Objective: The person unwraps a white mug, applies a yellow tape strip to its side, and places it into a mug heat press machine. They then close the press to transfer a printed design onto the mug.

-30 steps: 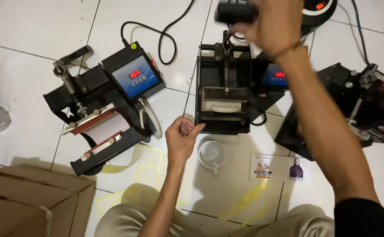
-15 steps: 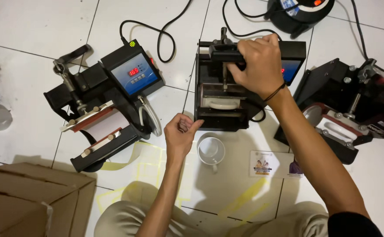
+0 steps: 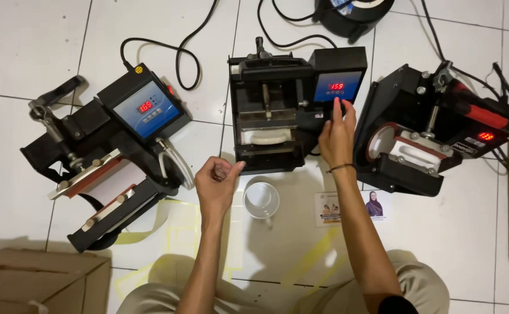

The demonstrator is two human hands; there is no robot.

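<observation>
Three mug presses sit on the tiled floor (image 3: 28,40); take the middle press (image 3: 269,125) as the landmark. Its control box (image 3: 337,81) stands at its right side, where the right hand (image 3: 336,136) reaches up, fingers together, a fingertip on the buttons. Best to press lightly, steadily, watching the red readout. The left hand (image 3: 217,186), loosely curled with nothing in it, hovers just below the press, beside the white mug (image 3: 261,199).

White mug (image 3: 261,199), black press (image 3: 269,116) (blue display)
</observation>
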